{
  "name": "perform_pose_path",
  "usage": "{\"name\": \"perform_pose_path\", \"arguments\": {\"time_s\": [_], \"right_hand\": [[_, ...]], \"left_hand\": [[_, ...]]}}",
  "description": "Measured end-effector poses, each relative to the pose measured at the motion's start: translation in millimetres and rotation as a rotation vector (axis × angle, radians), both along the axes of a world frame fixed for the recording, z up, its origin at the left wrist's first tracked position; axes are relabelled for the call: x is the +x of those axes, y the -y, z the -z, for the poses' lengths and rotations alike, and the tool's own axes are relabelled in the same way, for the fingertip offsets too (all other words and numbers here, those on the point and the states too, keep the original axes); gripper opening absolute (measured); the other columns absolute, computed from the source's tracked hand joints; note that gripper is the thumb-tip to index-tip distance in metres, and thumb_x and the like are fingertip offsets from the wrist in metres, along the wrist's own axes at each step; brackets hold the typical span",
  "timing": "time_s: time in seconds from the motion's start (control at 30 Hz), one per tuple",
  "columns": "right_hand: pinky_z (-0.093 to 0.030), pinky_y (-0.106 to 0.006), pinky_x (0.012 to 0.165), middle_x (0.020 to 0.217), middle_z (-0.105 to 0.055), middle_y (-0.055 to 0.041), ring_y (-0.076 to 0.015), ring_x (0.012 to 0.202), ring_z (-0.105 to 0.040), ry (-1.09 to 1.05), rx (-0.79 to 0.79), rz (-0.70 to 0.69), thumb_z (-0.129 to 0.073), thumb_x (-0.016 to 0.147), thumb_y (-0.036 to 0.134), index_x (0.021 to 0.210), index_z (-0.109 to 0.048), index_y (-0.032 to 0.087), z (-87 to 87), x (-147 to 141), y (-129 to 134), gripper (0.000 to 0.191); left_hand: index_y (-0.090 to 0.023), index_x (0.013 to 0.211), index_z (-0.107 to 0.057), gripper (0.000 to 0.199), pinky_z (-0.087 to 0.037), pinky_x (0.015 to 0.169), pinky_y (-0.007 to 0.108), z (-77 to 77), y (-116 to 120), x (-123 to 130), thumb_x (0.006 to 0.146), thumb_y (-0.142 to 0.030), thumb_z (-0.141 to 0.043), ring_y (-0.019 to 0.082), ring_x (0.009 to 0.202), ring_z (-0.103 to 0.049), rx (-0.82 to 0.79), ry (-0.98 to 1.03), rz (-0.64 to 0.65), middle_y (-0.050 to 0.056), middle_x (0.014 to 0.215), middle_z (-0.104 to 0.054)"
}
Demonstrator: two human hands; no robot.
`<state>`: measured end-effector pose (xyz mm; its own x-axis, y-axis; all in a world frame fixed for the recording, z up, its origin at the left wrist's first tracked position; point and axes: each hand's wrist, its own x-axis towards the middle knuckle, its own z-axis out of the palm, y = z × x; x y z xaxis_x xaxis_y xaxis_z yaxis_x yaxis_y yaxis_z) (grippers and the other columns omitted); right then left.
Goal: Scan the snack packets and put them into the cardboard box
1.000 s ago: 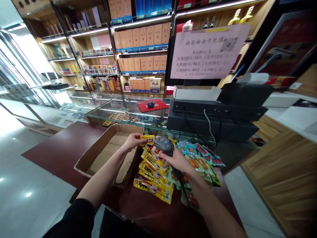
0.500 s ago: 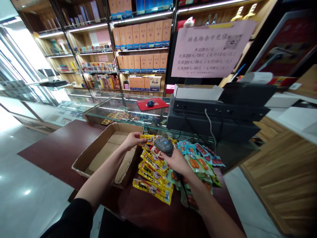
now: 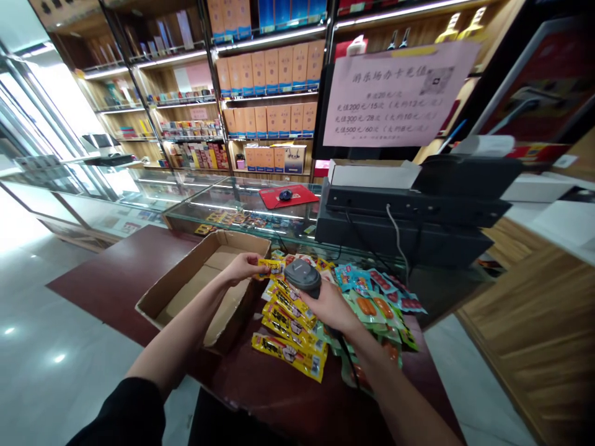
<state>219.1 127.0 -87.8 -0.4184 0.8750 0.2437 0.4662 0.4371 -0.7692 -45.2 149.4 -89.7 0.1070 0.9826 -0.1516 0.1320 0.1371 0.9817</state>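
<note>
Between the fingertips of my left hand is a small yellow snack packet, held near the right rim of an open cardboard box. My right hand is wrapped round the handle of a dark grey barcode scanner, its head close to the packet's right end. Below the scanner, long yellow snack packets lie overlapping in a row. Green packets of sausages and blue packets spread to the right of my right hand, which partly hides some of them.
All this lies on a dark red table. Behind it stands a glass display counter with a mouse on a red mat. A black register machine stands at the back right, and the scanner's cable trails over the packets.
My left hand and the yellow packet have shifted slightly left. The scanner has moved a little left and is turned more toward the packet; its blue light no longer shows.
</note>
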Motion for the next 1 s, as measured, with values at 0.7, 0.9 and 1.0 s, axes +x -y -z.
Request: {"name": "perform_pose_path", "arguments": {"time_s": [0.7, 0.9, 1.0], "right_hand": [[-0.055, -0.038, 0.075, 0.095, -0.073, -0.0072, -0.0237, 0.077, -0.069, -0.043, -0.064, -0.012, -0.06, 0.081, 0.038, 0.107, -0.067, 0.019, -6.4, 2, 5, 0.033], [-0.055, -0.039, 0.072, 0.084, -0.074, -0.0091, -0.0287, 0.085, -0.069, -0.082, -0.051, 0.138, -0.066, 0.074, 0.038, 0.095, -0.07, 0.018, -1.8, 7, -7, 0.03], [-0.054, -0.033, 0.056, 0.061, -0.069, -0.0056, -0.0242, 0.061, -0.067, -0.115, -0.109, 0.145, -0.065, 0.074, 0.038, 0.084, -0.07, 0.02, -6.2, 11, -8, 0.021]], "left_hand": [[-0.007, 0.06, -0.06, 0.03, -0.057, 0.055, 0.025, 28.9, -63, -79, 0.046, -0.007, -0.087, 0.014, 0.058, -0.064, -0.299, 0.023, -0.462, 0.005, 0.064, -0.066], [-0.009, 0.06, -0.056, 0.039, -0.056, 0.056, 0.026, 66.1, -77, -59, 0.042, -0.014, -0.09, 0.014, 0.054, -0.064, -0.285, 0.014, -0.425, 0.005, 0.061, -0.066], [-0.01, 0.063, -0.056, 0.043, -0.055, 0.056, 0.026, 73.9, -78, -56, 0.041, -0.018, -0.091, 0.014, 0.053, -0.064, -0.275, -0.001, -0.427, 0.006, 0.061, -0.066]]}}
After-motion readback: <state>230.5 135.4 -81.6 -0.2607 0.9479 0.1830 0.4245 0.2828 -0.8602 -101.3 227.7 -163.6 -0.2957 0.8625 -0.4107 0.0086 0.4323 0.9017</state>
